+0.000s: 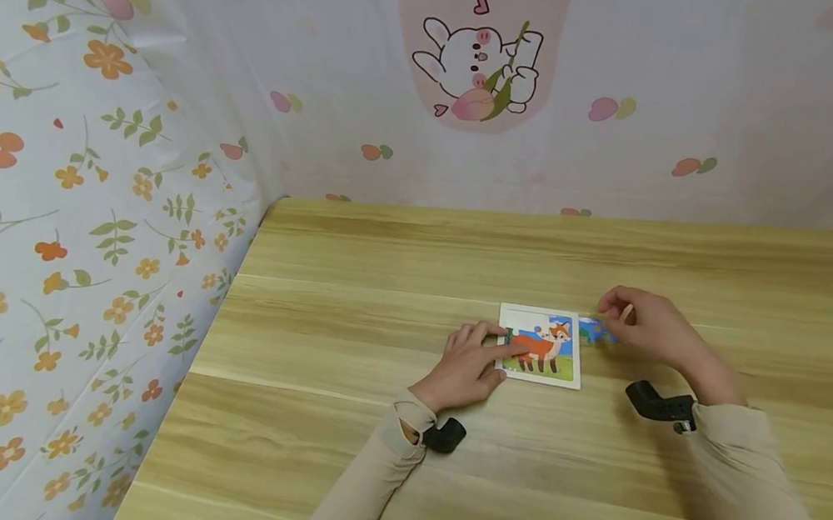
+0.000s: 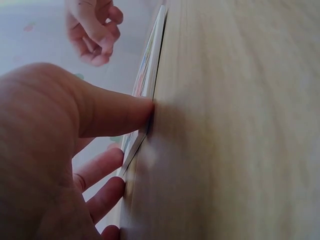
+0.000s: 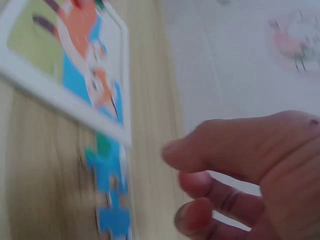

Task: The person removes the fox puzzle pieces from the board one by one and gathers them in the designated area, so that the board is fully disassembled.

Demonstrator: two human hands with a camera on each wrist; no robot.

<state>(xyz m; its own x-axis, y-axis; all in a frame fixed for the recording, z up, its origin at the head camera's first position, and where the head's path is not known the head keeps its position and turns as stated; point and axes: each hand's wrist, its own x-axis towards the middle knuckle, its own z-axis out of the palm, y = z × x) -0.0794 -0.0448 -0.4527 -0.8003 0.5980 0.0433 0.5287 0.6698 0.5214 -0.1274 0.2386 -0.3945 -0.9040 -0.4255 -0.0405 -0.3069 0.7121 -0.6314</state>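
Holding the frame (image 1: pixel 540 381) flat on the table (image 1: pixel 255 445) looked key; left hand (image 1: pixel 462 367) laid a straight index finger on the fox puzzle (image 1: pixel 547 353) inside. Right hand (image 1: pixel 655 323) was empty, thumb and fingertips apart, near loose pieces (image 1: pixel 590 330) just right of the frame. Edge-pinching one seemed safest.

Soft, even light made the head view bright and clear, with a soft shadow on the table (image 1: pixel 290 323) beside the right sleeve (image 1: pixel 758 469). The 2 wrist views were dimmer and hazier: the left showed a murky shadow near the left hand (image 2: pixel 45 145) and a washed-out cloth (image 2: pixel 30 45), while the right smeared the puzzle (image 3: pixel 80 65) and loose pieces (image 3: pixel 114 220) with blur.
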